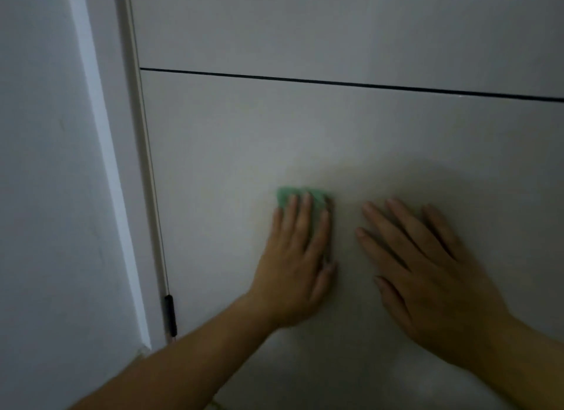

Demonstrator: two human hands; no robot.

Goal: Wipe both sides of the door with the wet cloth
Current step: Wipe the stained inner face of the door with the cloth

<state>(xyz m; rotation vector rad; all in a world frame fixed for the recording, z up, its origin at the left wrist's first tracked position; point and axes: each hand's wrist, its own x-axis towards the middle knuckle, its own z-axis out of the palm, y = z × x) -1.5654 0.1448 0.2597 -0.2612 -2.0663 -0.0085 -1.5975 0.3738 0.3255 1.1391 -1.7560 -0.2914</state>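
The head view shows the left hand [294, 257] pressing the green cloth [300, 197] flat-fingered against the door [335, 129] while the right hand [427, 272] rests open beside it, so wiping this face looks underway, with strokes across unwiped areas likely next.

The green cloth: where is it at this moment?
In the head view the green cloth is pressed flat against the door under the left hand, below the dark groove and left of the right hand.
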